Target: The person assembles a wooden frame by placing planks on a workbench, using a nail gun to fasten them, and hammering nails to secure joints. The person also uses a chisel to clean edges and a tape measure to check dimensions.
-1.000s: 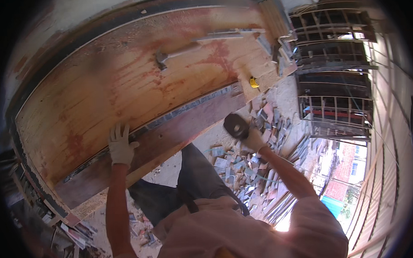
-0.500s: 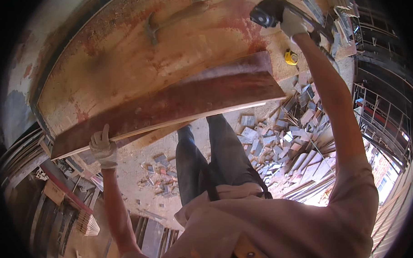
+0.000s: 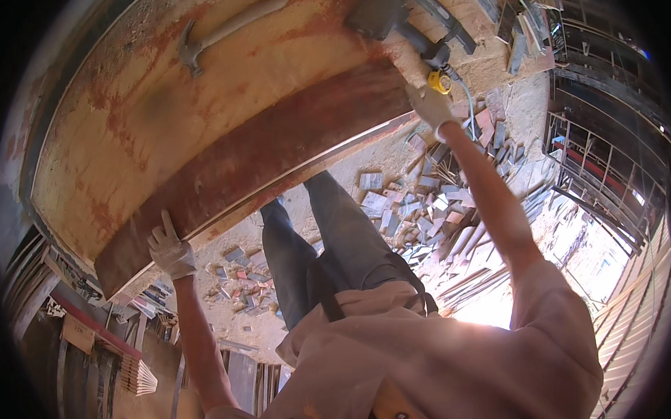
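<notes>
A long reddish-brown board (image 3: 274, 145) lies along the near edge of the workbench (image 3: 133, 120). My left hand (image 3: 171, 252), in a white glove, grips its near edge towards the left end, with one finger stretched over the top face. At the board's right end my right hand (image 3: 431, 106), gloved too, is closed round the corner; its fingertips are partly hidden. Just beyond that hand lies a dark nail gun (image 3: 414, 31) with a hose. A yellow tape measure (image 3: 440, 81) sits beside the right hand, partly covered by it.
A claw hammer (image 3: 233, 25) rests on the far part of the bench. Wood offcuts (image 3: 424, 206) are heaped on the floor to the right of my legs. Stacked timber (image 3: 97, 358) stands at lower left, and a metal rack (image 3: 592, 149) at the right.
My right hand has let go of the nail gun, now lying on the bench, and has come to the board's right end. The upper board now covers more of the one beneath it.
</notes>
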The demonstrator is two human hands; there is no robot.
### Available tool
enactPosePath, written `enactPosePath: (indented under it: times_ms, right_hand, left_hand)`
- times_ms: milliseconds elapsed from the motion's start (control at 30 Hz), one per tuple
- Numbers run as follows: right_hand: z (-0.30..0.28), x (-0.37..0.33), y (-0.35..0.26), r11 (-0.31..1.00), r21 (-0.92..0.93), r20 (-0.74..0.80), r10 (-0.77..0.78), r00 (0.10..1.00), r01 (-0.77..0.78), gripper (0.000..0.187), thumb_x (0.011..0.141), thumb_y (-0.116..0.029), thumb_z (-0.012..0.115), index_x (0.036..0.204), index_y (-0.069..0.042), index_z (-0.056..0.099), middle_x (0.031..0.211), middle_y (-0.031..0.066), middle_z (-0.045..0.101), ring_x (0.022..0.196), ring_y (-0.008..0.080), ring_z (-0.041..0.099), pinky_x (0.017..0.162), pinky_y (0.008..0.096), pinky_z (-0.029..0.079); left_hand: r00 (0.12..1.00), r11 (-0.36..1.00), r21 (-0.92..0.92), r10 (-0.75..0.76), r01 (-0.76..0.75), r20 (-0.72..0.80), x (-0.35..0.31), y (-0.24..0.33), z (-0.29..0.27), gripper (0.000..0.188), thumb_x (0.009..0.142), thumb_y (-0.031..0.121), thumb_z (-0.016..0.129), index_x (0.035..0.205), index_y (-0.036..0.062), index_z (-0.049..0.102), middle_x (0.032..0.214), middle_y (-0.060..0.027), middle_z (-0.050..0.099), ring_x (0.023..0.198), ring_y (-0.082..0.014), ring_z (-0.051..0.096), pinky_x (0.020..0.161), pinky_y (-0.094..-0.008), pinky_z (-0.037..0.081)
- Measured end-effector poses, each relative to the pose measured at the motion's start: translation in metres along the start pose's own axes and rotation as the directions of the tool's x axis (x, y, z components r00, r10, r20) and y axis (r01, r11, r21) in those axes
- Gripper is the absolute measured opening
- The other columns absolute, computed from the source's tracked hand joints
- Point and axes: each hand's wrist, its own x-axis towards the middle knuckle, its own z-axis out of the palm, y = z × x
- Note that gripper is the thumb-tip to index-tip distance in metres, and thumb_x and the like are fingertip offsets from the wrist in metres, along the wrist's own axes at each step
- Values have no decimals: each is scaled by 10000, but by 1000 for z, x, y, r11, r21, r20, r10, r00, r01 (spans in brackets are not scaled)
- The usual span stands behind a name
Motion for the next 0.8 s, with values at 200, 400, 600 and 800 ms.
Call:
enactPosePath:
  times_ms: [200, 400, 600, 800]
  right_hand:
    - [34, -24, 0, 983, 183, -137, 0, 991, 25, 420, 961, -443, 585, 1087, -61, 704, 996, 273, 702, 954, 462, 676, 879, 546, 528]
    - [5, -18, -73, 930, -152, -458, -367, 810, 336, 339, 960, -331, 581, 1214, -120, 657, 1093, 223, 660, 1027, 430, 628, 902, 540, 519]
    - [-32, 58, -214, 754, -371, -313, -651, 692, 542, 622, 909, -176, 563, 1493, -2, 437, 1548, 260, 417, 1362, 391, 473, 1110, 499, 410]
    - [-43, 137, -300, 593, -606, -123, -729, 674, 531, 594, 932, -168, 554, 1482, 21, 433, 1446, 223, 441, 1294, 343, 458, 1068, 446, 382]
  left_hand:
    - [987, 911, -382, 119, -152, -108, -14, 53, -9, 840, 822, 355, 787, 1536, 83, 437, 1478, -176, 496, 1381, -402, 452, 1172, -551, 354]
    - [954, 656, -730, 298, -192, 17, -13, 194, -62, 933, 766, 336, 858, 1537, 45, 422, 1616, -175, 369, 1532, -401, 257, 1267, -557, 142]
    - [923, 526, -777, 340, -347, -183, 21, 300, -90, 909, 879, 494, 710, 1571, 21, 357, 1654, -153, 312, 1560, -337, 224, 1280, -540, 137]
    - [968, 697, -683, 241, -219, -64, 2, 239, -49, 818, 946, 504, 624, 1581, 59, 364, 1673, -135, 289, 1570, -314, 208, 1280, -550, 119]
